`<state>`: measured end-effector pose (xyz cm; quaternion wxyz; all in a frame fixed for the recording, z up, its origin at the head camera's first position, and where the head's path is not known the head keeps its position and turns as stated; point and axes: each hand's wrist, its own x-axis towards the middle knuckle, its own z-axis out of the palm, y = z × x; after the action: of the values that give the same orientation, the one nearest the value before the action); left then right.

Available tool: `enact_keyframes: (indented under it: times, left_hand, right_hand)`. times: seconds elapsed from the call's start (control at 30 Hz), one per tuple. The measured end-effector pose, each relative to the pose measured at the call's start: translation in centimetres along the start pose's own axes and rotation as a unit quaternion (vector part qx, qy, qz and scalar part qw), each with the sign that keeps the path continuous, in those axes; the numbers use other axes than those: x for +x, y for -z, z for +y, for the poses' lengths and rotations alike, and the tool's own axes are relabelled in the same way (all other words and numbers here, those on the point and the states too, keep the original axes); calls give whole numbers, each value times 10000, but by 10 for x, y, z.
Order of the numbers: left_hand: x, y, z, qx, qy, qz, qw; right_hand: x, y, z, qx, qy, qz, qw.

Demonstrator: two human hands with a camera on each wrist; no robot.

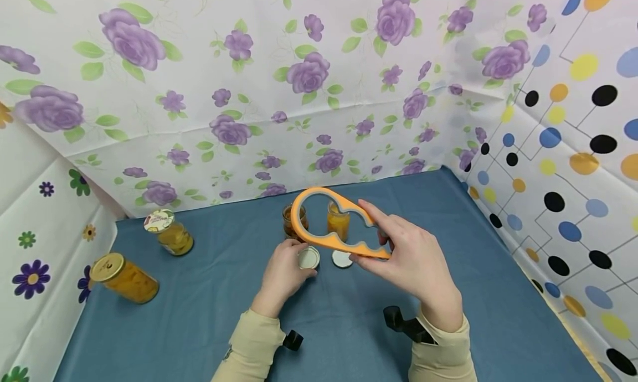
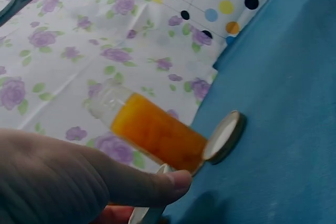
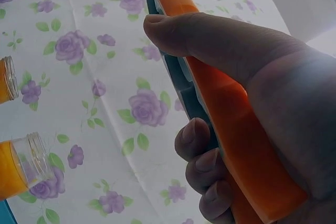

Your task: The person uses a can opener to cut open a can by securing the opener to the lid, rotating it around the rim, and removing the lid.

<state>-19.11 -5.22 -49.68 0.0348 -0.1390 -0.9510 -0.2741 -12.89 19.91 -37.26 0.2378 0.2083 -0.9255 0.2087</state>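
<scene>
My left hand (image 1: pixel 280 272) pinches a round jar lid (image 1: pixel 309 258) between thumb and fingers, its pale inner side up. In the left wrist view only the edge of this lid shows by the thumb. A second lid (image 1: pixel 342 259) lies on the table, in front of an open glass jar (image 2: pixel 157 127) of orange contents. Behind my left hand stands another jar (image 1: pixel 288 222) with brownish contents, partly hidden by the opener. My right hand (image 1: pixel 416 254) grips an orange jar opener (image 1: pixel 321 240) with a scalloped grey inner edge, raised in front of both jars.
Two closed jars stand at the left of the blue-covered table (image 1: pixel 224 293): one with a gold lid (image 1: pixel 132 279), one with a patterned lid (image 1: pixel 174 237). A flowered cloth wall (image 1: pixel 199 83) closes the back, a dotted one (image 1: pixel 573 177) the right.
</scene>
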Motion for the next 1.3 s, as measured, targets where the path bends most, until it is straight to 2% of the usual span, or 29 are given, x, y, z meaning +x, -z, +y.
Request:
enact_keyframes:
  times: [0.2,0.53,1.0,1.3]
  left_hand:
    - [-3,-10,1,341,7,96,9994]
    - [-5,-14,-1,520,186,199,9983]
    - [-3,-14,-4,550,226,152,9981]
    - [-1,-15,-7,584,123,133,9981]
  right_hand:
    - [0,-1,-1,14,35,-48,10000]
    - [0,-1,-1,-10,40,-68,10000]
    - [2,-2,-2,-26,-10,-159,9999]
    - [2,-1,-2,-44,-39,-230,9997]
